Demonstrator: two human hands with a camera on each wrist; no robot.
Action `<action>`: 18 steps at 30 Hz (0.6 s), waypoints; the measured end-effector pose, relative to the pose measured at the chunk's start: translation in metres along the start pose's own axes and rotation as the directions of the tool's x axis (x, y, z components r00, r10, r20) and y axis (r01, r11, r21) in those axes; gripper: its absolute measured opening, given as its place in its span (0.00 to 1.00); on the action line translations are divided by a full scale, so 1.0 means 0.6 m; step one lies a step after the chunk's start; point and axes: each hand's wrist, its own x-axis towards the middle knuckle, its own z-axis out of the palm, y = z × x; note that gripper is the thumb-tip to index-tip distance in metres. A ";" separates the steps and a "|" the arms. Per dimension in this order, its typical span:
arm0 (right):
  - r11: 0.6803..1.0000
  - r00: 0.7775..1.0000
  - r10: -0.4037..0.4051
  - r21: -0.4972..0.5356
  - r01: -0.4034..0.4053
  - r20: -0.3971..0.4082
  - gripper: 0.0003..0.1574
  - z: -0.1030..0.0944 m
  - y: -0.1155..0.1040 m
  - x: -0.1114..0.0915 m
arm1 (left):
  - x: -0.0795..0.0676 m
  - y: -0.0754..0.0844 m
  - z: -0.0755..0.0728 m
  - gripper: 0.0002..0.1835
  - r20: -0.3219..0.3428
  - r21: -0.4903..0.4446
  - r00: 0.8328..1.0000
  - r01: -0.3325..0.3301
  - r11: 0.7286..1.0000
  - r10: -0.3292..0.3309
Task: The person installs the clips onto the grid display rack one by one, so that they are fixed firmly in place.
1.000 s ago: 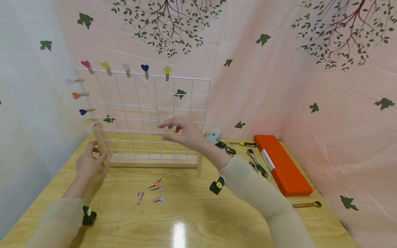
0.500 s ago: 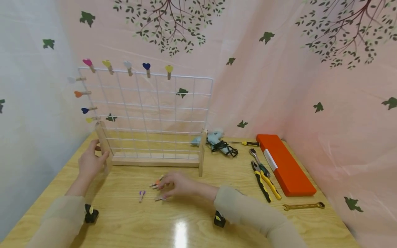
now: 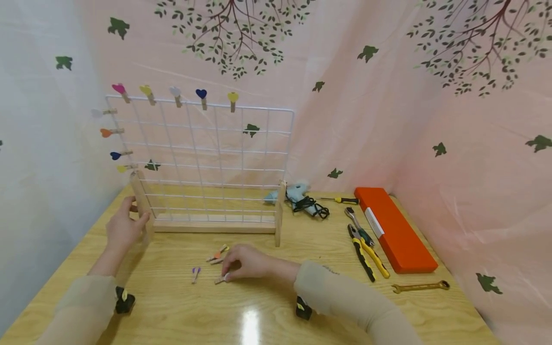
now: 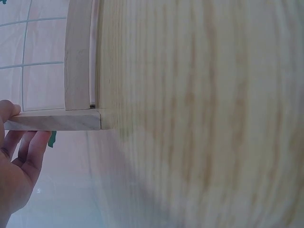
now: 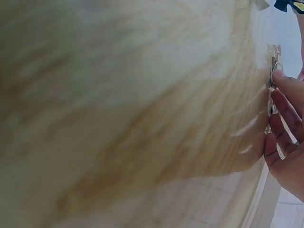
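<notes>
A white wire grid (image 3: 220, 153) stands upright in a wooden base. My left hand (image 3: 123, 229) holds its left wooden post (image 3: 141, 201); in the left wrist view the thumb and fingers lie on opposite sides of that post (image 4: 57, 120). My right hand (image 3: 250, 262) is low over the table, thumb and fingertips pinching a small wooden clothespin (image 3: 220, 280) at its pale heart end. A purple-heart clothespin (image 3: 196, 274) lies to its left. Just behind is a small pile with an orange-heart clothespin (image 3: 217, 255). Heart clothespins (image 3: 201, 95) line the grid's top and left edges.
Behind the grid's right post lies a light-blue glue gun (image 3: 297, 193) with a black cord. To the right are a screwdriver (image 3: 345, 200), a ratchet wrench (image 3: 355, 223), yellow-black pliers (image 3: 366, 251), a red box (image 3: 394, 230) and a brass-coloured wrench (image 3: 420, 286).
My right hand has come down from in front of the grid to the table and now pinches the pale-heart clothespin. The left hand stays on the post.
</notes>
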 end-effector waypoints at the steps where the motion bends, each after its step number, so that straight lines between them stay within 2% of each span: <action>1: 1.000 1.000 0.005 0.002 -0.005 -0.001 0.07 0.001 0.000 -0.001 | -0.001 0.000 0.000 0.26 0.000 0.001 1.000 0.001 1.000 -0.001; 3: 0.999 1.000 0.024 0.030 -0.025 0.002 0.06 0.000 -0.001 -0.002 | -0.001 -0.001 0.002 0.26 0.000 0.009 1.000 0.003 1.000 -0.003; 5: 0.993 0.998 0.061 0.103 -0.062 0.016 0.06 -0.004 -0.004 -0.005 | -0.002 -0.002 0.003 0.26 0.002 0.009 1.000 0.003 1.000 -0.003; 8: 0.976 0.993 0.115 0.186 -0.115 0.012 0.05 -0.028 -0.013 -0.008 | -0.002 -0.003 0.004 0.27 0.003 0.003 1.000 0.007 1.000 -0.007; 13: 0.976 0.987 0.132 0.184 -0.114 -0.090 0.04 -0.104 -0.034 -0.008 | 0.000 -0.008 0.006 0.26 -0.024 0.002 1.000 -0.004 1.000 0.004; 18: 0.966 0.971 0.129 0.247 -0.078 -0.199 0.06 -0.206 -0.061 -0.007 | 0.002 -0.010 0.006 0.25 -0.040 0.002 0.999 -0.014 1.000 0.014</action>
